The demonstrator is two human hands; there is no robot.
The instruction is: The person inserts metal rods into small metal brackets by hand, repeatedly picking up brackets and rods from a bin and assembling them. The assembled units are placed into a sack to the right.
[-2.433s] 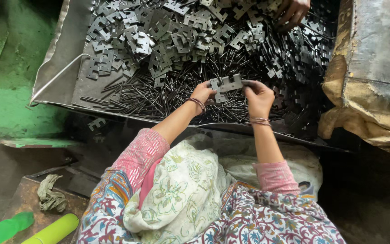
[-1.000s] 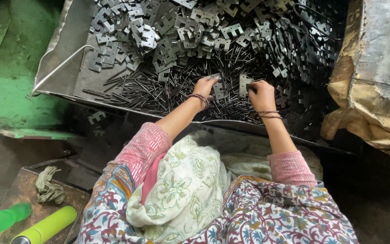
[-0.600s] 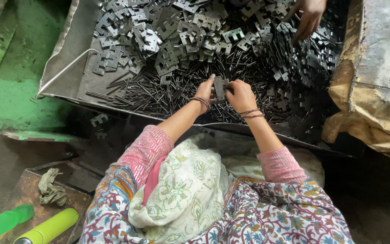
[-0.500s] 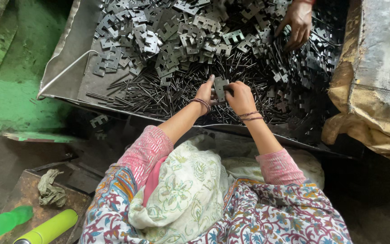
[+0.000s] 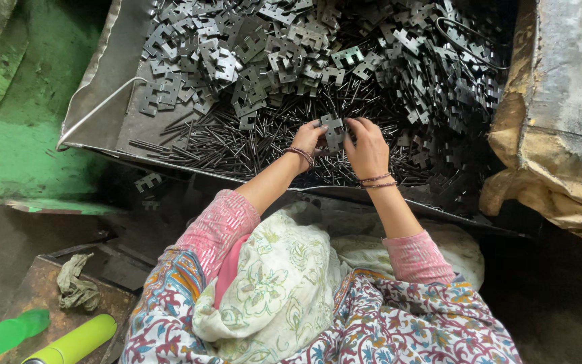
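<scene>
My left hand [image 5: 308, 137] and my right hand [image 5: 366, 145] meet over a big metal tray [image 5: 95, 94]. Between their fingertips they hold a small stack of flat, notched grey metal plates [image 5: 334, 132]. Under the hands lies a bed of thin dark metal pins [image 5: 237, 145]. A heap of the same notched plates [image 5: 257, 47] fills the far part of the tray. Both wrists wear thin bangles and pink sleeves.
A torn brown sack over a metal sheet [image 5: 560, 128] stands at the right. A green surface [image 5: 8, 135] lies to the left. At the lower left are a crumpled rag [image 5: 75, 286], a green bottle [image 5: 1, 337] and a yellow-green cylinder [image 5: 75, 340].
My hands came together on the stack of plates, from apart a second ago. Another person's hand at the tray's far side has gone out of view. The camera shifted a little.
</scene>
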